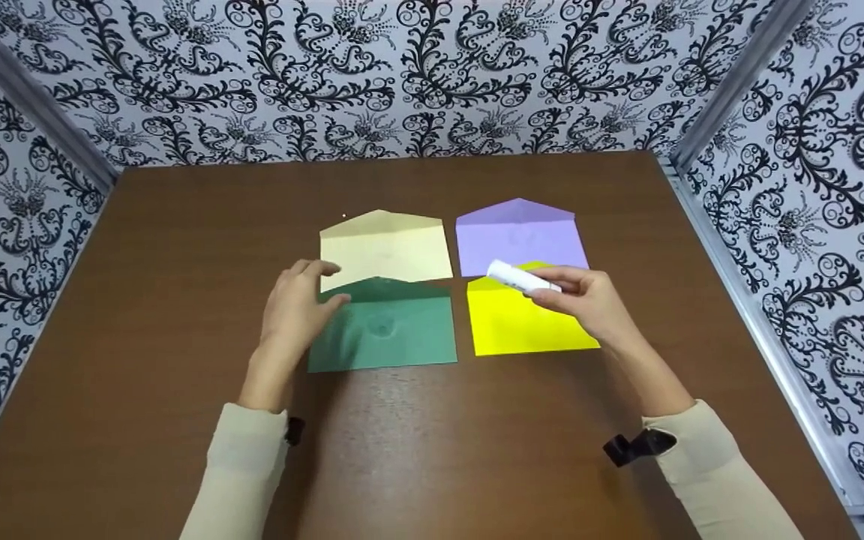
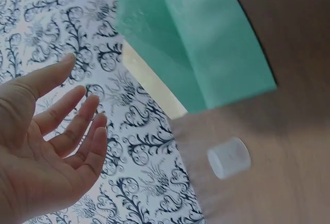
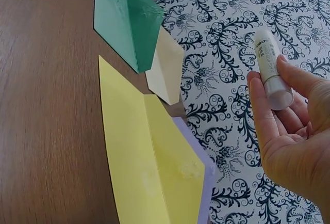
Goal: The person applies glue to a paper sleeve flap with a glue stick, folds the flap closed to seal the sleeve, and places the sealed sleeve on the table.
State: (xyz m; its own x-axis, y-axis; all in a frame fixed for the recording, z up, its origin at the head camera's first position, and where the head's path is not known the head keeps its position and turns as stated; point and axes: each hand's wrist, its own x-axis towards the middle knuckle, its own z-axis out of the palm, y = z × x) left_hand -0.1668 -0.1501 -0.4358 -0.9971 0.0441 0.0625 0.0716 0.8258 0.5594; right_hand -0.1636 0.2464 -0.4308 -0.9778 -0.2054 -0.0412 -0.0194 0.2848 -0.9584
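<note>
My right hand (image 1: 588, 304) pinches a white glue stick (image 1: 516, 277) between thumb and fingers, above the yellow envelope (image 1: 526, 322). Printed lettering runs along its barrel in the right wrist view. My left hand (image 1: 295, 309) holds nothing; its fingers are loosely bent over the left side of the green envelope (image 1: 402, 337). A small white cap (image 2: 229, 158) lies on the table near the green envelope in the left wrist view; I cannot make it out in the head view. Pale smears mark the pointed flaps of the yellow and green envelopes, which stand unfolded.
Behind the green envelope is a cream envelope (image 1: 394, 255), with a lilac envelope (image 1: 518, 244) beside it; their flaps are also unfolded. All lie on a brown wooden table (image 1: 199, 247). Black-and-white patterned walls (image 1: 417, 75) border its back and sides.
</note>
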